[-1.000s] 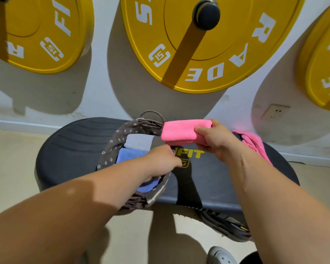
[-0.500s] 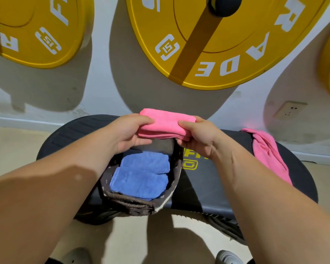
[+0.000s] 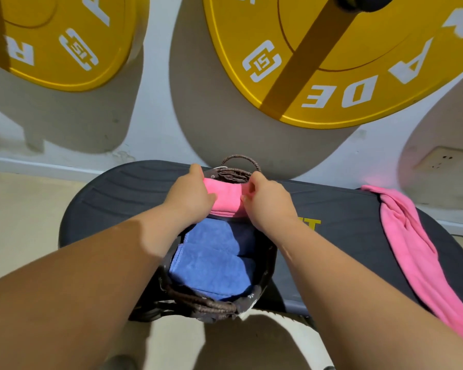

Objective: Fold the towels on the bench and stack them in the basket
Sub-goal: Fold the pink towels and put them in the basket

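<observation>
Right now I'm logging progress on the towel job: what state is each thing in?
Folded pink towel: held at the basket's far end.
Left hand: gripping it.
Right hand: gripping it.
Blue towels: folded, inside basket.
Dark woven basket: on bench.
Loose pink towel: unfolded, draped over bench.

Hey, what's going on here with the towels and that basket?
A person is packing folded towels into a wicker basket on a black bench. Both the left hand and the right hand grip a folded pink towel at the basket's far end, above folded blue towels. Another pink towel lies unfolded on the bench.
</observation>
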